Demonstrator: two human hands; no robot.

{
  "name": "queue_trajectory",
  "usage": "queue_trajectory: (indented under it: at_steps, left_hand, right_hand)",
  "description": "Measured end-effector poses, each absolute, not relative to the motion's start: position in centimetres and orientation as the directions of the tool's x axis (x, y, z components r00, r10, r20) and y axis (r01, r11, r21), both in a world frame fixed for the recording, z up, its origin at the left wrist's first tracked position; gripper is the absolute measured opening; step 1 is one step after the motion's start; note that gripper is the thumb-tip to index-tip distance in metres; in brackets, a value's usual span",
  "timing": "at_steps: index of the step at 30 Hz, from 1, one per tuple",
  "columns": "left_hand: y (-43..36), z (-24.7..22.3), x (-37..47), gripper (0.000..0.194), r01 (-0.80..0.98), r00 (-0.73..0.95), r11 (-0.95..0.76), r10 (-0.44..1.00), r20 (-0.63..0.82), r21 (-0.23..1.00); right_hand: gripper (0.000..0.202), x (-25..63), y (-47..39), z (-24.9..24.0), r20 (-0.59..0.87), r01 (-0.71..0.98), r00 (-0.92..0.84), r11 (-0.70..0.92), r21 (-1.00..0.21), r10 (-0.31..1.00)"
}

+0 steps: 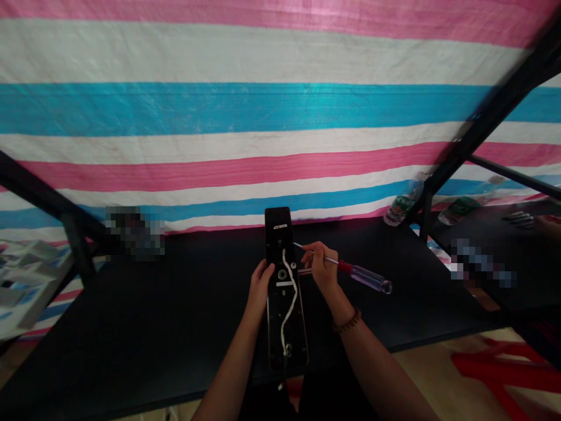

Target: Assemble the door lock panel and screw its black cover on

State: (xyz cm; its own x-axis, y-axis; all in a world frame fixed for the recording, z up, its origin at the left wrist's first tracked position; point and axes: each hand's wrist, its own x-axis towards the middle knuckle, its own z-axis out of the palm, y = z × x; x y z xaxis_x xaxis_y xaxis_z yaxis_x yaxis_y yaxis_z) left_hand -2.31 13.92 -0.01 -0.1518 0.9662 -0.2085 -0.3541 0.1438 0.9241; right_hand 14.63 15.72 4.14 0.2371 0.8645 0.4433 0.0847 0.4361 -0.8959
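Observation:
A long black panel, which looks like a door lock's body, stands lengthwise before me at the table's front edge. A white cable snakes down its face, past small round fittings and a pale label. My left hand grips the panel's left edge, thumb over its face. My right hand is closed around the shaft of a screwdriver with a red and clear purple handle. The handle points right, and the tip is beside the panel's upper right edge; I cannot tell if it touches. A metallic bar shows between panel and right hand.
The black table reaches back to a striped plastic sheet. A plastic bottle stands at the back right by a black metal post. Another bottle is on the neighbouring table. A red stool is below right.

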Motion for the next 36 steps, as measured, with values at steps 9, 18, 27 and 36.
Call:
queue_trajectory:
  at_steps: [9, 18, 27, 36]
  left_hand:
    - [13.7, 0.4, -2.3, 0.045, -0.328, -0.14, 0.147, 0.969, -0.202, 0.933]
    - [13.8, 0.4, -2.2, 0.052, -0.34, -0.15, 0.149, 0.966, -0.21, 0.929]
    - [13.6, 1.2, -2.1, 0.055, -0.309, -0.16, 0.085, 0.977, -0.14, 0.947]
    - [12.6, 3.3, -2.6, 0.028, 0.174, -0.303, -0.228, 0.913, 0.272, 0.958]
  right_hand:
    - [0.056, 14.6, 15.6, 4.3, 0.42, 0.062, 0.247, 0.418, -0.906, 0.873]
    - [0.056, 14.6, 15.6, 4.4, 0.418, 0.024, 0.263, 0.427, -0.904, 0.87]
    - [0.061, 14.3, 15.4, 5.8, 0.215, -0.249, 0.312, 0.298, -0.921, 0.925]
    - [0.056, 14.3, 16.5, 6.0, 0.014, -0.548, 0.02, 0.022, -0.836, 1.0]
